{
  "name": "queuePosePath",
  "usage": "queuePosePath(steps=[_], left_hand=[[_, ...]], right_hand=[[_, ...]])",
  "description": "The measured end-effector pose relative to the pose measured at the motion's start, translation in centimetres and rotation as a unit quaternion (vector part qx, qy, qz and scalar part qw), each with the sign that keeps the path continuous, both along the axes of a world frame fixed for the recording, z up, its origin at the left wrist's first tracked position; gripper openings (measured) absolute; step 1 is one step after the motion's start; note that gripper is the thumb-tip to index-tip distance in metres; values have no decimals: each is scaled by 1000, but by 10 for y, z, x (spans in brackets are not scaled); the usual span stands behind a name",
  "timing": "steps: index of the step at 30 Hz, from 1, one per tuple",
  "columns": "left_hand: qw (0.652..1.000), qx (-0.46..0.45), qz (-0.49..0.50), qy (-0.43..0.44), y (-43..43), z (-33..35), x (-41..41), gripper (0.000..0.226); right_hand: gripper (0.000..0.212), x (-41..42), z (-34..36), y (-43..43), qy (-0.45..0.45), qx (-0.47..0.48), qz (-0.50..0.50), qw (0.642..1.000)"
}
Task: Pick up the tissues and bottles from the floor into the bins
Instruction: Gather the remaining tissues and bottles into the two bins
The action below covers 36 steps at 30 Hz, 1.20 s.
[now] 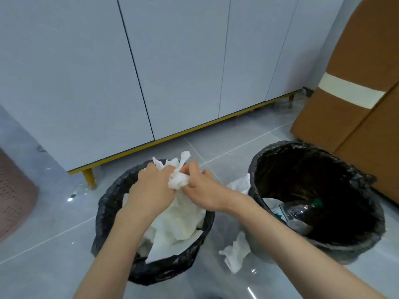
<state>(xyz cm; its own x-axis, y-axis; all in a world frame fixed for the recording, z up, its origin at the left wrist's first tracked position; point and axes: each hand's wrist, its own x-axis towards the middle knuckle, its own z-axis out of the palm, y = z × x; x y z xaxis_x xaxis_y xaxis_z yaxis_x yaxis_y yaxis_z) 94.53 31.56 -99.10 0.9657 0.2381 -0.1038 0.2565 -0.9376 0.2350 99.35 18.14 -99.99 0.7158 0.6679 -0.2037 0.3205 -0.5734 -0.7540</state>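
Two bins lined with black bags stand on the grey floor. The left bin [108, 203] is filled with several white tissues. Over its far rim my left hand [151, 186] and my right hand [203, 186] both grip a crumpled white tissue [178, 179] between them. The right bin [364, 184] holds a clear plastic bottle [302, 211] with a green cap. One tissue [235, 253] lies on the floor between the bins, and another tissue [240, 183] shows just behind my right wrist.
White cabinet doors [172, 72] on yellow legs run along the back. A brown cardboard box [356, 93] stands at the right, right behind the right bin. A pink perforated basket [15, 190] sits at the left edge.
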Motion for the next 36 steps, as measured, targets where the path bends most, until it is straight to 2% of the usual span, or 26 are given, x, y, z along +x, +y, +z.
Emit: queuePosePath(steps=[4, 6, 8, 13, 17, 19, 22, 25, 27, 31, 33, 36], left_hand=[[993, 17, -32, 109, 5, -45, -12, 64], [984, 41, -49, 165, 11, -68, -15, 64], [971, 83, -64, 213, 14, -87, -17, 63], [950, 110, -76, 282, 15, -108, -22, 65], [945, 56, -51, 318, 16, -118, -23, 69], [946, 59, -44, 316, 15, -114, -21, 66], [962, 70, -11, 265, 15, -97, -18, 63], [980, 48, 55, 187, 10, -70, -16, 79], [986, 27, 87, 136, 4, -51, -13, 92], [995, 37, 69, 67, -11, -28, -8, 105], [997, 40, 39, 60, -18, -25, -8, 102], [996, 13, 15, 85, -27, -30, -7, 87]], right_hand=[[15, -7, -25, 4, -162, -135, 52, 976], [13, -8, -36, 8, -241, -158, 64, 955], [21, -7, -46, 14, -297, -156, 60, 940], [35, -9, -53, 23, -228, -194, 85, 951], [40, -14, -57, 24, -215, -281, 142, 925], [39, -15, -53, 24, -239, -274, 153, 919], [44, -12, -40, 13, -286, -158, 109, 939], [50, -8, -12, -11, -306, -81, 37, 948], [51, -6, 8, -33, -327, -114, 15, 938], [60, -5, 30, -74, -330, -298, 33, 895], [65, -4, 26, -82, -315, -357, 35, 879], [47, -4, 11, -85, -338, -390, 31, 856]])
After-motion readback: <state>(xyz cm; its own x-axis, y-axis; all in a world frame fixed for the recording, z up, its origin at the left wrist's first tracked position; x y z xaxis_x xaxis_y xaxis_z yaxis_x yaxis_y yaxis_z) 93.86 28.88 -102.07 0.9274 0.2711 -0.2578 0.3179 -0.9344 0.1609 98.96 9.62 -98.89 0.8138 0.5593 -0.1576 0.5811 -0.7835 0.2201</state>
